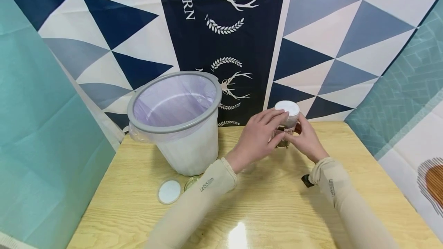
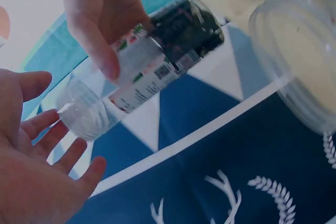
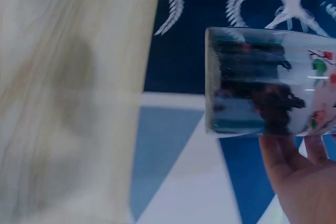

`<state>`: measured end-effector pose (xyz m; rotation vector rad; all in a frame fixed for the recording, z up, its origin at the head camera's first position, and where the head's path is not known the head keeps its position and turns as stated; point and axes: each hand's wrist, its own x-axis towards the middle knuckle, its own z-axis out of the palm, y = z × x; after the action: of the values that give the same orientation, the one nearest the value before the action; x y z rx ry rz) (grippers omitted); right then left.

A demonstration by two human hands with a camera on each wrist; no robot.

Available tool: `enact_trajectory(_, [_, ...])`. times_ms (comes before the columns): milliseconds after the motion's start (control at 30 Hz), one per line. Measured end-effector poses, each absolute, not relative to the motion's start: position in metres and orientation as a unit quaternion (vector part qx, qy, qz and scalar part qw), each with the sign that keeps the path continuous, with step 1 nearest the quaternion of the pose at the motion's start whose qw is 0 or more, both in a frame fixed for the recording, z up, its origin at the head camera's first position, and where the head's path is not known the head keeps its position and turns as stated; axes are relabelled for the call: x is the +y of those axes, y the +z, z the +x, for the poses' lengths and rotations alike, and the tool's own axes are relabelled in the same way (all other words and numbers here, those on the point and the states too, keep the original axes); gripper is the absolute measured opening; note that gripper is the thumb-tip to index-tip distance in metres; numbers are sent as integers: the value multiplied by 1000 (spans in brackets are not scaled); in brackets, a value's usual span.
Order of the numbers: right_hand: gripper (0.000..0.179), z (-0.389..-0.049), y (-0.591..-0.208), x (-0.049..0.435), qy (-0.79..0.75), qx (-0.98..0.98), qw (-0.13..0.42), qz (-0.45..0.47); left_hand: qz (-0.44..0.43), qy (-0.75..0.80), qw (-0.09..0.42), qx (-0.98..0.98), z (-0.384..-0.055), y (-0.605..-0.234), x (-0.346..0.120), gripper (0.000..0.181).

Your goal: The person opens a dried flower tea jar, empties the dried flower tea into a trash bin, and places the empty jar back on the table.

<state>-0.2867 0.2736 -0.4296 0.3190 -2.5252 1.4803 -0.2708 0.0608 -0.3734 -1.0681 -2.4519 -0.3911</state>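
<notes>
Upright above the back right of the table, a clear jar (image 1: 282, 137) has a printed label and dark contents in its lower part. My right hand (image 1: 306, 139) grips it round the side, thumb in front. In the right wrist view the jar (image 3: 252, 82) shows dark brown pieces near its base, with fingers beneath. My left hand (image 1: 257, 137) lies along the jar's other side near its pale top. In the left wrist view, the left hand (image 2: 42, 156) has spread fingers beside the jar's clear ridged neck (image 2: 86, 111), and the right hand (image 2: 105, 19) holds the label.
A white bin (image 1: 190, 153) with a grey rim and purple liner stands at the back left. Before it lie a round white lid (image 1: 169, 191) and a greenish ring-shaped thing (image 1: 191, 182), partly behind the left sleeve. A clear round container (image 2: 302, 66) is close to the left wrist camera.
</notes>
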Motion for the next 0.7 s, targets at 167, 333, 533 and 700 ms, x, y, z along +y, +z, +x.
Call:
enact_trajectory(167, [86,-274,-417,249,515,-829,123,177,-391,-187,243,-868,-263,-357,39,51])
enact_trajectory(333, [87,-260,-408,222,534,-806,108,232,-409,-219,266,-845,-256,-343,20,51])
enact_trajectory(533, [80,-243,-407,195,529,-793,94,288,-436,-189,287,-832,-249,-330,-1,58])
enact_trajectory(700, [74,-236,-406,178,531,-775,87,331,-468,-187,284,-816,-249,-323,-14,46])
